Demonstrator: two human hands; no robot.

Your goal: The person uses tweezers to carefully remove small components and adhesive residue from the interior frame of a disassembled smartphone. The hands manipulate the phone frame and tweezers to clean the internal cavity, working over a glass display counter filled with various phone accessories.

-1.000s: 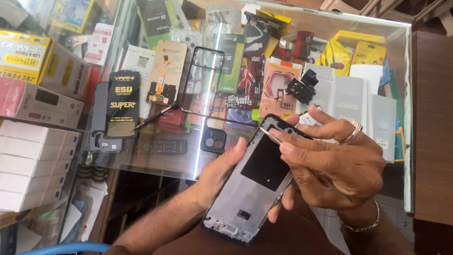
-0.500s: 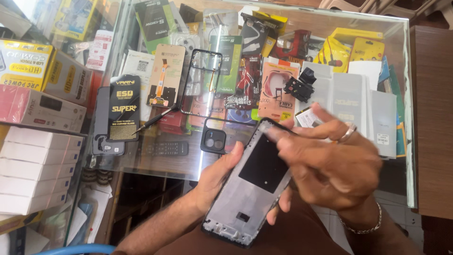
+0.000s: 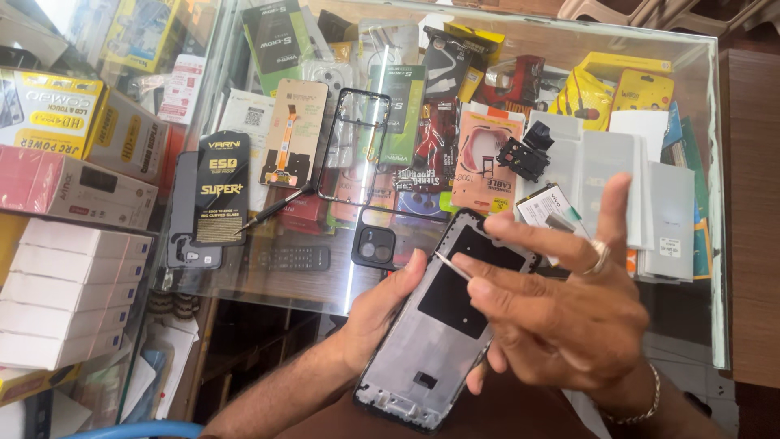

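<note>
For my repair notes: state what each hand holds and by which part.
The left hand holds the phone frame by its left edge, from underneath. The right hand pinches a thin strip by one end between its fingers, above the frame.

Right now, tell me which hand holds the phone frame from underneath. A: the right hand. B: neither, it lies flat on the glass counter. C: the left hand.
C: the left hand cups the phone frame from below, thumb on its edge, while the right hand works above it.
</note>
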